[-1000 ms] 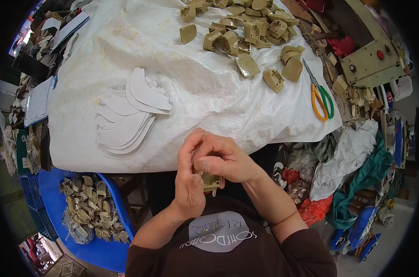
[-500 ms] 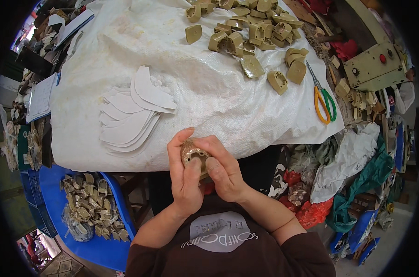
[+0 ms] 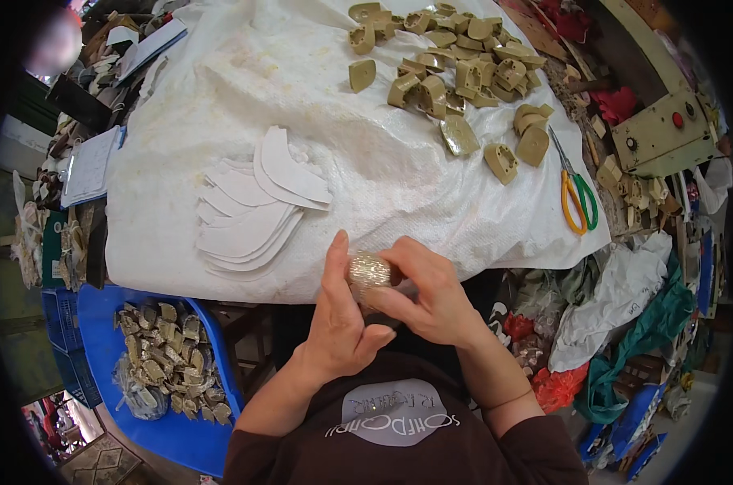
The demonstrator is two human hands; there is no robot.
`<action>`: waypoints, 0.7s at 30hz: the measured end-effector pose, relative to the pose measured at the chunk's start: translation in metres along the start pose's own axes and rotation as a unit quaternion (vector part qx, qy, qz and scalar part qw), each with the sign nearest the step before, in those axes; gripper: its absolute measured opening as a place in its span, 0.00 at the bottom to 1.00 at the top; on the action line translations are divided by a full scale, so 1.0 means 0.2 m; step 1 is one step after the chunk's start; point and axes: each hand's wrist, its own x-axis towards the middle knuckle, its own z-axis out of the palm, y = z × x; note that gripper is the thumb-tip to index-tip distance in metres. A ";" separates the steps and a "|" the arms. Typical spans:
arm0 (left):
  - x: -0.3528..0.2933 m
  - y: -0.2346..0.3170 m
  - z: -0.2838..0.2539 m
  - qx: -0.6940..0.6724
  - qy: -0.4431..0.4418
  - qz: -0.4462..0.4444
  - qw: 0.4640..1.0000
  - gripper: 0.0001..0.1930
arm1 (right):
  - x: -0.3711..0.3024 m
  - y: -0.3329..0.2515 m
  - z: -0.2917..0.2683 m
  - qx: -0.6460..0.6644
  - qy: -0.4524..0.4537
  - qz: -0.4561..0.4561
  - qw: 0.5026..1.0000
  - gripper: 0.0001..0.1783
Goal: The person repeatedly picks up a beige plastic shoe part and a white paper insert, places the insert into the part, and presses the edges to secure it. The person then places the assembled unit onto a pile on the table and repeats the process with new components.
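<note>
"What covers the work surface?"

"A creased white sheet [image 3: 245,81]. Tan moulded blocks [image 3: 468,78] lie heaped toward its far right, orange-and-green scissors [image 3: 568,170] along the right edge, and curved white cutouts [image 3: 245,218] fanned out on the left."

"And the hands?"

"The right hand [image 3: 428,295] pinches a glittery gold piece [image 3: 370,272] between thumb and fingers, by the sheet's near edge. The left hand [image 3: 339,331] rests against its left side, fingers straight, thumb spread away."

"The room around?"

"At lower left, a blue tub [image 3: 100,331] holds a pile of glittery pieces [image 3: 172,356]. A clipboard [image 3: 92,168] lies beyond the sheet's left side. On the right there's a pale control box [image 3: 665,133] with a red button, and below it a crumpled white sack [image 3: 597,295], a red bag [image 3: 562,388] and green cloth [image 3: 625,347]."
</note>
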 end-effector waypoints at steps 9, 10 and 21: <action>0.01 0.10 -0.09 0.000 0.017 -0.116 0.993 0.32 | -0.01 0.07 0.02 0.393 0.017 0.112 0.912 0.14; 0.01 0.10 -0.10 0.082 0.001 -0.070 0.994 0.32 | 0.00 0.09 0.02 0.405 0.004 0.133 0.905 0.14; 0.06 0.07 -0.05 0.204 0.038 0.033 0.978 0.30 | -0.02 0.07 0.03 0.286 0.057 0.120 0.949 0.12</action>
